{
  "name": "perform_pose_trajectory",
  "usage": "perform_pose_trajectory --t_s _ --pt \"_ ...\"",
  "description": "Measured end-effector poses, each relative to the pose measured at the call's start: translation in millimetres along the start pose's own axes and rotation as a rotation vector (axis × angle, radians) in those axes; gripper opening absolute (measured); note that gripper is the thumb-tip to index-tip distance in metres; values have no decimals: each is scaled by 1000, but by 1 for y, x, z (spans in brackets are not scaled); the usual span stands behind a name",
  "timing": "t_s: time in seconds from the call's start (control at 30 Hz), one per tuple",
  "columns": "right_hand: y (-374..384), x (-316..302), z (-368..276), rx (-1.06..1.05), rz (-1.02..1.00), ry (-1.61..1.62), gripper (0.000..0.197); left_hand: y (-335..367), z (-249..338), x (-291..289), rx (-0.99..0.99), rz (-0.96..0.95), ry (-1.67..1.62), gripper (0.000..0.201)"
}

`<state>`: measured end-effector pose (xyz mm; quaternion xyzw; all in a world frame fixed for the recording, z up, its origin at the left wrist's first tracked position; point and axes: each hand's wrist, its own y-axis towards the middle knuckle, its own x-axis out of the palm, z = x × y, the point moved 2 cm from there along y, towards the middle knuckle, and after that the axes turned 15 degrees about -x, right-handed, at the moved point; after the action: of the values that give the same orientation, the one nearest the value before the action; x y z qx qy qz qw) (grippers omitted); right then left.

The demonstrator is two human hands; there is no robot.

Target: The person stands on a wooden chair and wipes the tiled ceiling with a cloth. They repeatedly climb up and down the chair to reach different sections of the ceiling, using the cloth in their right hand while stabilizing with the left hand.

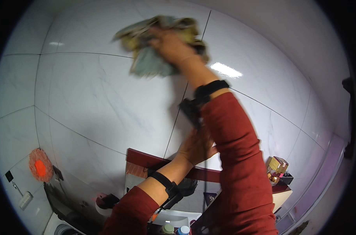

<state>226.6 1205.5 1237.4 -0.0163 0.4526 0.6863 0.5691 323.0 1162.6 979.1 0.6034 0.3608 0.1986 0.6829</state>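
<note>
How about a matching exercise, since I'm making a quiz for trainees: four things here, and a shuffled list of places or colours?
Column one
1. cloth
2. left hand
3. fuzzy round pad
4. gold-coloured box

Column two
A. pink and bright orange, at the left
B. at the lower right of the view
C. beneath the right hand
D. near the middle, by the dark red trim

Pairs: 1-C, 2-D, 3-A, 4-B
</note>
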Motion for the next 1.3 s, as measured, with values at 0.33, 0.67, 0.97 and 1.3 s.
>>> perform_pose_trajectory --t_s 0.33,0.67,0.97,1.3 --pt "-65 -87 26 409 130 -887 53 7 10 -23 -61 -62 119 70" --pt "-240 -194 74 314 253 -512 57 5 7 -13 -41 115 81 88" --pt "-298 -102 -10 871 -185 -1147 60 1 3 -9 -9 238 -45 93" --pt "-292 -61 -68 395 -2 -622 58 -62 12 -88 -108 166 -538 79"
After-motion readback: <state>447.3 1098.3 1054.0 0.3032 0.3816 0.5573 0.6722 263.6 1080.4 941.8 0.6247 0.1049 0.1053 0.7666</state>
